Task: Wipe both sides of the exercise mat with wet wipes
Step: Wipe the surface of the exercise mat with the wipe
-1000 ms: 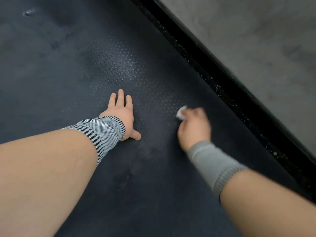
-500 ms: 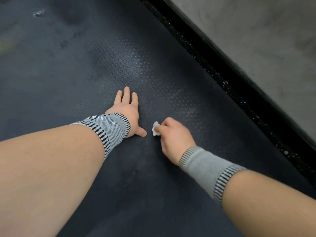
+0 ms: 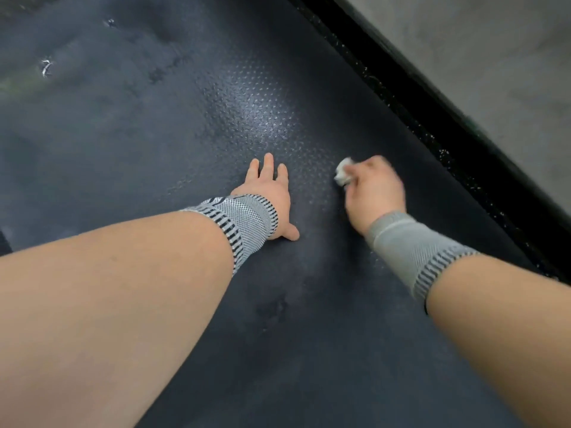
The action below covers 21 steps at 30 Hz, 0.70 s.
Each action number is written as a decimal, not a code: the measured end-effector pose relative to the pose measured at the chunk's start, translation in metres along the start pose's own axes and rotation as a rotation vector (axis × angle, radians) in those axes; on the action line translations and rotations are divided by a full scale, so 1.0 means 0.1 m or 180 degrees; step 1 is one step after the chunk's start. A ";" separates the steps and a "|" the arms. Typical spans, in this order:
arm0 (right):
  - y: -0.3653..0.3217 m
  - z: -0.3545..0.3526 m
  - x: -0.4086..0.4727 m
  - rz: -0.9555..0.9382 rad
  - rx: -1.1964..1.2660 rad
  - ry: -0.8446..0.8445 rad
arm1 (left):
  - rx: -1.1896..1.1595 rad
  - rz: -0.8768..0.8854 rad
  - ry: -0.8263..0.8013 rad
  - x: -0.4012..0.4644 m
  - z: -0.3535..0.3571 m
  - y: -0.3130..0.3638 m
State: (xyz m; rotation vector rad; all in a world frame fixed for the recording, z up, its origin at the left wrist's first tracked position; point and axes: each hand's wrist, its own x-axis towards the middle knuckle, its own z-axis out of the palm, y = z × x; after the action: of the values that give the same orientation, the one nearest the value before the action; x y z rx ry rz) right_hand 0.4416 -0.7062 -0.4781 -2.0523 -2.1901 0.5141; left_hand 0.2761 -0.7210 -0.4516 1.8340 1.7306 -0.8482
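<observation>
A dark grey exercise mat [image 3: 191,125] with a dotted texture fills most of the view, with damp-looking patches on it. My left hand [image 3: 269,193] lies flat on the mat near the middle, fingers straight and spread. To its right, my right hand [image 3: 375,188] grips a small crumpled white wet wipe [image 3: 343,175] and presses it onto the mat. The wipe sticks out at the hand's left side. Both wrists wear grey knitted bands.
The mat's right edge borders a black speckled floor strip [image 3: 432,118] running diagonally from top centre to lower right. Beyond it is a grey concrete floor [image 3: 494,57]. Small white marks [image 3: 46,67] show on the mat at far left.
My right hand with the wipe swept left toward my left thumb, then back right and slightly away. My left hand stayed pressed on the mat.
</observation>
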 end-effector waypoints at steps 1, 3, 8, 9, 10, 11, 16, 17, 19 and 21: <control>0.01 0.01 0.04 0.0393 0.0112 0.0158 | 0.0003 0.0093 0.0014 -0.02 -0.01 -0.05; -0.18 0.14 -0.07 0.0468 -0.0014 0.0100 | 0.0002 0.0307 0.0139 -0.11 0.03 -0.22; -0.42 0.12 -0.30 -0.0697 -0.0034 -0.0497 | 0.0614 0.0447 0.0306 -0.52 0.36 -0.63; -0.40 0.05 -0.17 -0.0506 0.0067 -0.0320 | 0.0607 0.0388 0.0160 -0.58 0.45 -0.64; -0.37 -0.01 -0.02 -0.0166 0.0163 -0.0081 | 0.0546 0.0311 0.0025 -0.61 0.53 -0.64; -0.34 -0.06 0.12 0.0201 0.0249 0.0114 | 0.0466 0.0229 -0.0038 -0.61 0.60 -0.62; -0.63 0.17 0.13 0.0571 0.0180 0.0117 | 0.0244 0.0133 0.0046 -0.59 0.69 -0.58; -0.71 0.23 0.03 0.0216 0.0133 -0.0019 | 0.0254 0.0120 0.0052 -0.59 0.70 -0.59; -0.79 0.28 -0.14 -0.0606 0.0002 -0.0428 | 0.0206 0.0108 0.0023 -0.59 0.69 -0.60; -0.76 0.20 -0.06 -0.0921 -0.0053 -0.0452 | 0.0150 0.0116 0.0033 -0.59 0.69 -0.59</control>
State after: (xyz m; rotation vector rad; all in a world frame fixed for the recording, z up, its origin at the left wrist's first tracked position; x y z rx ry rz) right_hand 0.3641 -0.7185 -0.4725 -1.7095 -2.5224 0.6256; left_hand 0.2091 -0.8057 -0.4533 1.8978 1.6915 -0.8734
